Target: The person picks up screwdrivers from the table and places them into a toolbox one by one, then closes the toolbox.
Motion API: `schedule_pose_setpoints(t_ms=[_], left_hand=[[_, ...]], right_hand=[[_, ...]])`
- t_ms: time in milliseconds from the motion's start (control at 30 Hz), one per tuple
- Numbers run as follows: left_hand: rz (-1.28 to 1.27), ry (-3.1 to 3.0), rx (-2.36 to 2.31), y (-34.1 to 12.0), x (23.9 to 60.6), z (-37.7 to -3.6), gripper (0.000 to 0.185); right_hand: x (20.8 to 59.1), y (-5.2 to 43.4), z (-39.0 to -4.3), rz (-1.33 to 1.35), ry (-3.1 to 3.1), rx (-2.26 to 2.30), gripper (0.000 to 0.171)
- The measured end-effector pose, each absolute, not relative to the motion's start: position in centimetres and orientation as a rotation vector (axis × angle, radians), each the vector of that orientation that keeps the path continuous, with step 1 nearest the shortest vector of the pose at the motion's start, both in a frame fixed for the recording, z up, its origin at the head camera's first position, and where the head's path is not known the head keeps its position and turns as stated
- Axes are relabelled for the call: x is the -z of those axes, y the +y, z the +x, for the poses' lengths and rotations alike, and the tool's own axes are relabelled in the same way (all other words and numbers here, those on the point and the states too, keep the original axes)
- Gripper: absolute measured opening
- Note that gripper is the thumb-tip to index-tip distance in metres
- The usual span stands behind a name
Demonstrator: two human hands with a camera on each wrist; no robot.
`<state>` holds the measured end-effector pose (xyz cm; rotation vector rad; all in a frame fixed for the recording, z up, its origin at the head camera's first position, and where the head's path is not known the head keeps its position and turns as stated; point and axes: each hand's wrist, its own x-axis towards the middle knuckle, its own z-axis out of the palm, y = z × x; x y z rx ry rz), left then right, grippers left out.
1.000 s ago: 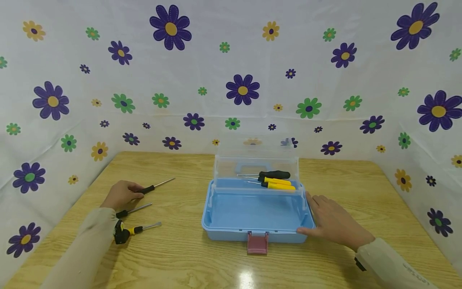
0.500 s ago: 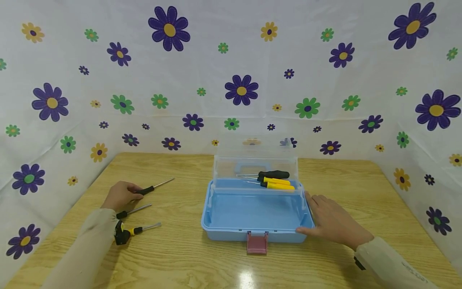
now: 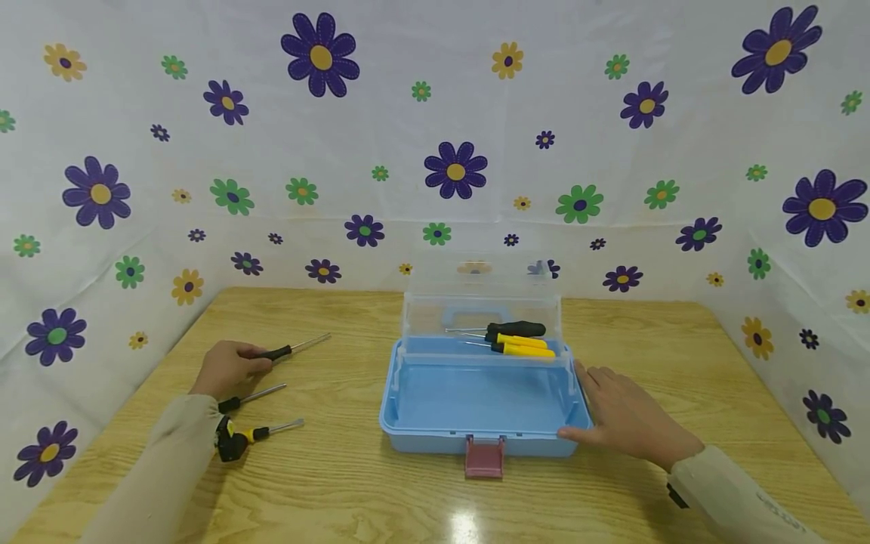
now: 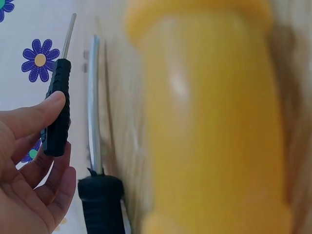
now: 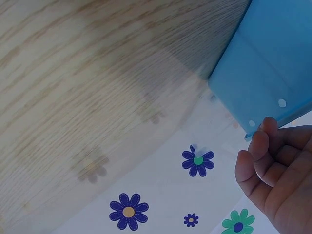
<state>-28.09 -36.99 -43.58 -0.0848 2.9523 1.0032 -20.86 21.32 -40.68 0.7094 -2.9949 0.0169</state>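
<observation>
My left hand [image 3: 227,368] sits well left of the blue toolbox [image 3: 482,404], fingers and thumb curled round the handle of a black screwdriver [image 3: 288,350]; its shaft points toward the toolbox. In the left wrist view the thumb [image 4: 36,114] lies on that black grip.

My right hand [image 3: 625,418] rests against the toolbox's right wall, fingers straight, thumb at the front right corner, gripping nothing. The right wrist view shows fingertips [image 5: 265,134] touching the blue edge.

Toolbox stands on the wooden table [image 3: 340,491], clear lid [image 3: 482,302] raised upright at the back, pink latch [image 3: 485,456] hanging at the front. At its rear lie a black-handled screwdriver [image 3: 515,329] and a yellow-handled screwdriver [image 3: 523,347].

Left of the toolbox, just nearer me than my left hand: a second black screwdriver [image 3: 251,397] and a yellow-and-black screwdriver [image 3: 254,436].
</observation>
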Motion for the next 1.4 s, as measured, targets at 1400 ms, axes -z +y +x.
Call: schedule_pose_setpoints(t_ms=[1400], left_hand=[[0.146,3.269,-1.045,-28.9,37.1,-25.7,0.025]], right_hand=[[40.8,21.4,-20.8,0.7,-2.992,-0.04,0.11]])
